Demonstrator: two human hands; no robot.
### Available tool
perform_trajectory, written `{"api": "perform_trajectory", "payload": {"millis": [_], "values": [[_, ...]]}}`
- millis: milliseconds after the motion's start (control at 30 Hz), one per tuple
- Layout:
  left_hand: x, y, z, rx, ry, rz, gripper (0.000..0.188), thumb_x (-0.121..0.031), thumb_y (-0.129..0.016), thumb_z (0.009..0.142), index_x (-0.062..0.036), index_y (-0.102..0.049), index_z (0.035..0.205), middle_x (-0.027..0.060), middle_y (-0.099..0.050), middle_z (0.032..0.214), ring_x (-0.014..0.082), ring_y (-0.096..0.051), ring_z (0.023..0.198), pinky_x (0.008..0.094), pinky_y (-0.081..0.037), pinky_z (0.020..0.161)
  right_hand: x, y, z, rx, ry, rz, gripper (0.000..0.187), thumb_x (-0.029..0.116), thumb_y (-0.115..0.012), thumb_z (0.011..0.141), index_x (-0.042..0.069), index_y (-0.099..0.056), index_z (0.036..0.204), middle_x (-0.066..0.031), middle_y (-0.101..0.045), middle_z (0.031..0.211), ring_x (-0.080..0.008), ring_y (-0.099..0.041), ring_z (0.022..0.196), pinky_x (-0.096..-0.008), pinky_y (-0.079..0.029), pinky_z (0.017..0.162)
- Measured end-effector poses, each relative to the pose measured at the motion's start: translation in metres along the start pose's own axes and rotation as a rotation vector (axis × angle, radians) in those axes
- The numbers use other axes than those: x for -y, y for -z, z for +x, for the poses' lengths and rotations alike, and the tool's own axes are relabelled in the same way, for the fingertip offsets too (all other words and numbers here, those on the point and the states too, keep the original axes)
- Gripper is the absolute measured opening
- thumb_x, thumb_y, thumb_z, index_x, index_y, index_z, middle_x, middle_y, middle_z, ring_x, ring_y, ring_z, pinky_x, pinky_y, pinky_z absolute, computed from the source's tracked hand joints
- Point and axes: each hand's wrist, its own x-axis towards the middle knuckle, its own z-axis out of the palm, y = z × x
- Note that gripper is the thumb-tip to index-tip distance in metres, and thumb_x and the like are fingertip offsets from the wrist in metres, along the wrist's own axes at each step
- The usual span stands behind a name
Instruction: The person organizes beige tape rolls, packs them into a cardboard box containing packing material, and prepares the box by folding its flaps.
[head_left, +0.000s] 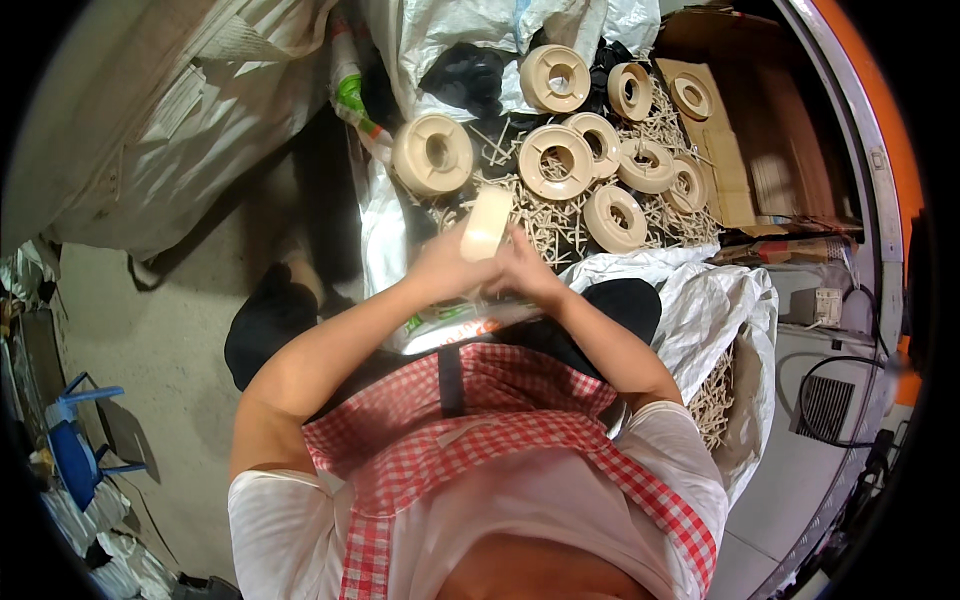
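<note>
In front of my lap I hold a beige plastic ring (487,225) up on its edge. My left hand (447,266) is closed around its near left side. My right hand (527,270) meets it from the right, fingers curled in close to the ring's lower edge; what they pinch is hidden. Just beyond my hands lies a pile of short beige plastic sticks (545,222). Several more beige rings rest on and around that pile, among them a thick one (433,153) to the left, a spoked one (556,162) ahead and another (615,219) to the right.
A cardboard box (790,140) stands at the far right. By my right leg sits an open white sack (745,310) holding more sticks. Large white sacks (240,120) hang at the far left. A blue stool (78,440) is on the floor, and a grey machine (800,400) stands right.
</note>
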Motion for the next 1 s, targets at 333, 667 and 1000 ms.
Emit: {"api": "perform_trajectory", "payload": {"millis": [333,667,1000], "values": [[0.033,-0.011,-0.006,-0.195,-0.192,0.146,0.064,-0.015,-0.068,0.072,-0.0054,-0.040,0.130,0.0100,-0.059,0.101,0.0148,-0.057,0.089,0.0289,-0.047,0.077,-0.020,0.025,0.016,-0.178,-0.192,0.127,0.044,0.035,-0.049,0.089,0.003,-0.042,0.118,-0.0057,-0.057,0.070,-0.0137,-0.054,0.052,-0.0277,-0.042,0.045],[0.091,-0.008,0.002,-0.289,0.467,-0.069,0.063,-0.016,-0.064,0.071,0.0038,-0.034,0.122,0.0186,-0.051,0.106,0.0279,-0.054,0.098,0.0370,-0.046,0.080,-0.020,0.027,0.160,-0.404,0.530,-1.114,0.059,0.021,-0.074,0.067,-0.003,-0.048,0.113,-0.0195,-0.057,0.109,-0.0328,-0.052,0.107,-0.0394,-0.038,0.092],[0.000,0.043,0.009,-0.584,0.135,-0.654,0.085,-0.033,-0.066,0.078,0.0034,-0.019,0.138,0.0243,-0.033,0.136,0.0324,-0.037,0.124,0.0391,-0.031,0.102,0.064,-0.014,0.110,-0.286,0.421,0.737,0.039,0.028,-0.045,0.086,0.001,-0.050,0.114,-0.0150,-0.058,0.107,-0.0244,-0.056,0.097,-0.0419,-0.041,0.093]]}}
